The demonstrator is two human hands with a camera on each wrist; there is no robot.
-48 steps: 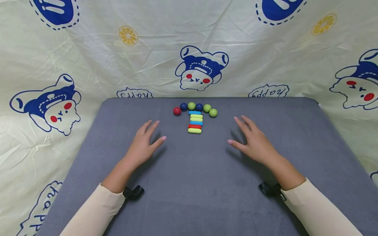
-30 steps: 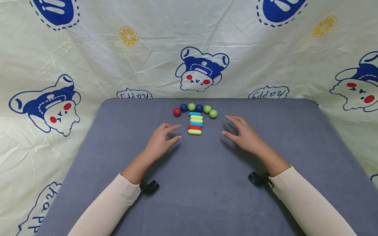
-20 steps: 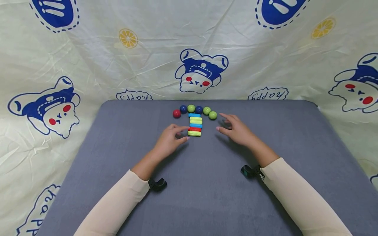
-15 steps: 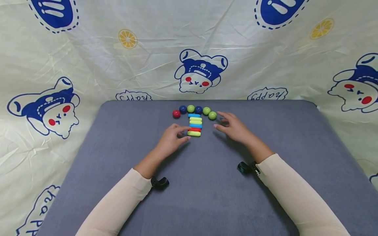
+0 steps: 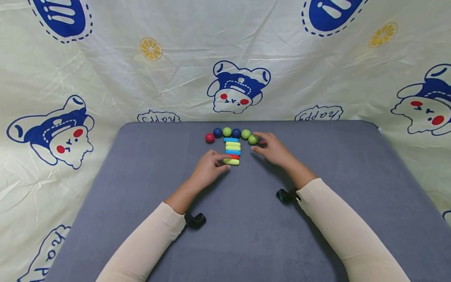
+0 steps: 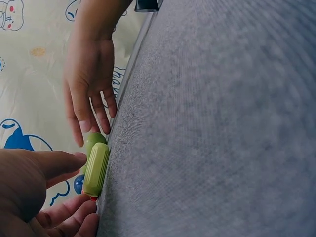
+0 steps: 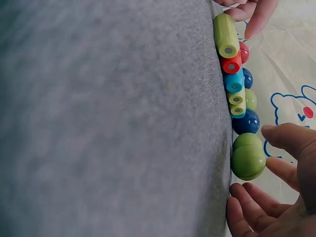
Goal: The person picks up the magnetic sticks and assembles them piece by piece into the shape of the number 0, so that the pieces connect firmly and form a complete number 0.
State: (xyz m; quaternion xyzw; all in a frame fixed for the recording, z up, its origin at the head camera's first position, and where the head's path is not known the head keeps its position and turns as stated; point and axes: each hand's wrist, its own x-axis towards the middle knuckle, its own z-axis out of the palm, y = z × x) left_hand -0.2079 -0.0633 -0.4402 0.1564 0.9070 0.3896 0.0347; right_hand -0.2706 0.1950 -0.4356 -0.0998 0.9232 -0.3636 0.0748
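My left hand (image 5: 207, 168) reaches over the near end of a column of short rods. Its thumb and forefinger are at the left end of the nearest yellow-green rod (image 6: 97, 170), and a firm grip does not show. Behind that lies a red rod (image 7: 231, 64), then blue and yellow-green ones; their right ends show round grey tips in the right wrist view. My right hand (image 5: 275, 149) is spread around the rightmost green ball (image 5: 252, 140), with a gap between thumb and ball in the right wrist view.
Beyond the rods, balls form an arc: a red ball (image 5: 210, 138), a blue ball (image 5: 218, 132), a green ball (image 5: 227, 132), another blue ball (image 5: 236, 133) and another green ball (image 5: 246, 134). The grey table (image 5: 225, 235) ends at a printed cloth (image 5: 176, 78).
Both hands have moved inward and forward from the two sides: the left hand to the nearest rods, the right hand to the rightmost green ball. The rods and balls keep their arrangement.
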